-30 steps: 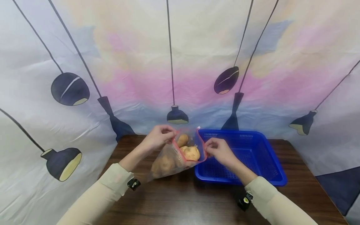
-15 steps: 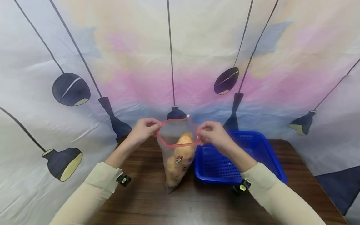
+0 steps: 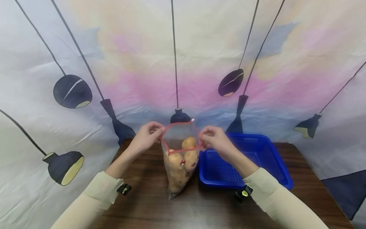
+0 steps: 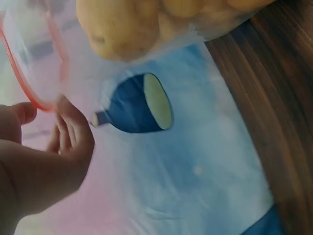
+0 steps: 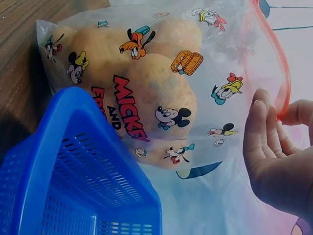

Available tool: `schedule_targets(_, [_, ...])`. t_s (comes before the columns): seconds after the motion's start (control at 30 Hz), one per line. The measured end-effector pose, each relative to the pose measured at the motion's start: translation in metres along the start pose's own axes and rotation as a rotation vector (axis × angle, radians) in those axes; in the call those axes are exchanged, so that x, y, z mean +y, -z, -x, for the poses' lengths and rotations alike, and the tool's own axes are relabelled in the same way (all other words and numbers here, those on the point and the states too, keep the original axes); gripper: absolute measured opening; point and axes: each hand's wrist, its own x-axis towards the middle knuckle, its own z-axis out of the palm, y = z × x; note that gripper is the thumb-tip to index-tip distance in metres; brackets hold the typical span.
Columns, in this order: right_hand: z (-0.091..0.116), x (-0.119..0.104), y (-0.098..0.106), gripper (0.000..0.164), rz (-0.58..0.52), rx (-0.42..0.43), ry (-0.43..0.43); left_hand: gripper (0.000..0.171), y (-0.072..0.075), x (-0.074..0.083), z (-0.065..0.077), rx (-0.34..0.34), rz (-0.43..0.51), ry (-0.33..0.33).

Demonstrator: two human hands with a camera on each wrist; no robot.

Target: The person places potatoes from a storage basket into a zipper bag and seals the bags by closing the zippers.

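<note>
A clear zip bag [image 3: 183, 165] with a red-edged mouth and cartoon prints hangs upright between both hands, its mouth spread wide. Several potatoes [image 3: 175, 160] fill its lower part; one potato [image 3: 188, 142] shows through the opening. My left hand [image 3: 146, 136] pinches the left side of the red rim between thumb and fingers. On the opposite side, my right hand [image 3: 215, 140] pinches the rim the same way. The right wrist view shows the bag's printed face [image 5: 161, 93] with potatoes pressed against it. A white slider [image 3: 193, 120] sits at the rim's back corner.
Right of the bag, a blue plastic basket [image 3: 246, 159] with perforated walls stands on the dark wooden table [image 3: 148, 203], partly behind my right forearm. A cloth backdrop [image 3: 137, 63] painted with lamps hangs behind the table.
The bag has swung from tilted over toward the left to hanging upright, lifted between both hands. Its potatoes have settled lower, and both hands have shifted up and left.
</note>
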Motion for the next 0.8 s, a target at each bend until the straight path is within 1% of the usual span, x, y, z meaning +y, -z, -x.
schedule_targets(0.1, [-0.001, 0.002, 0.002, 0.010, 0.009, -0.005, -0.003, 0.039, -0.009, 0.008, 0.015, 0.080, -0.121, -0.084])
schedule_targets(0.2, [-0.001, 0.003, 0.004, 0.010, 0.018, -0.007, -0.003, 0.035, -0.018, 0.015, 0.033, 0.139, -0.212, -0.188])
schedule_targets(0.27, [-0.001, 0.004, 0.004, 0.010, 0.021, -0.008, -0.001, 0.031, -0.024, 0.018, 0.045, 0.151, -0.249, -0.263])
schedule_targets(0.3, [-0.001, 0.004, 0.005, 0.009, 0.021, -0.009, -0.001, 0.028, -0.027, 0.018, 0.050, 0.145, -0.261, -0.297])
schedule_targets(0.37, [-0.002, 0.004, 0.005, 0.008, 0.024, -0.015, 0.003, 0.026, -0.032, 0.020, 0.060, 0.121, -0.268, -0.332])
schedule_targets(0.43, [-0.002, 0.004, 0.006, 0.008, 0.029, -0.016, 0.007, 0.028, -0.036, 0.021, 0.067, 0.092, -0.253, -0.347])
schedule_targets(0.5, [-0.004, 0.005, 0.007, 0.010, 0.051, -0.006, 0.022, 0.030, -0.040, 0.022, 0.070, 0.071, -0.230, -0.341])
schedule_targets(0.57, [-0.008, 0.007, 0.008, 0.013, 0.099, 0.036, 0.057, 0.034, -0.042, 0.022, 0.072, 0.066, -0.208, -0.336])
schedule_targets(0.7, [-0.021, 0.011, 0.011, 0.022, 0.243, 0.151, 0.127, 0.038, -0.044, 0.022, 0.075, 0.074, -0.167, -0.314])
schedule_targets(0.73, [-0.025, 0.012, 0.013, 0.025, 0.272, 0.168, 0.132, 0.038, -0.045, 0.022, 0.076, 0.076, -0.155, -0.304])
schedule_targets(0.8, [-0.033, 0.013, 0.015, 0.033, 0.298, 0.168, 0.131, 0.036, -0.045, 0.022, 0.077, 0.077, -0.145, -0.291])
